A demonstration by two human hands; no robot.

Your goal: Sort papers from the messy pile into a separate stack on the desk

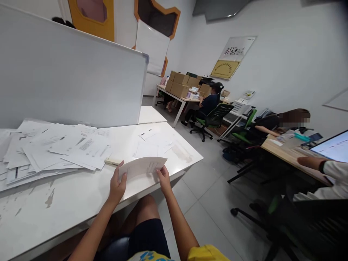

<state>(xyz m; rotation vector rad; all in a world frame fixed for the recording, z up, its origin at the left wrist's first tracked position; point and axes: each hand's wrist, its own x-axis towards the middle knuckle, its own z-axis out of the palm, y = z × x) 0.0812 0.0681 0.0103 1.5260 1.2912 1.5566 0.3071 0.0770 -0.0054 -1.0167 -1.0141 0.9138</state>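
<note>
A thin stack of white paper sheets is held just above the front edge of the white table, gripped at both ends. My left hand clasps its left end and my right hand pinches its right end. A small pale yellow object, perhaps a stapler, lies on the table just behind my left hand. A wide spread of printed sheets covers the table's left part. A few loose sheets lie beyond the held paper.
A large whiteboard stands along the table's far side. Three other people sit at desks to the right, with green office chairs. Cardboard boxes are piled on a far desk. A lit monitor stands at right. Grey tiled floor lies between.
</note>
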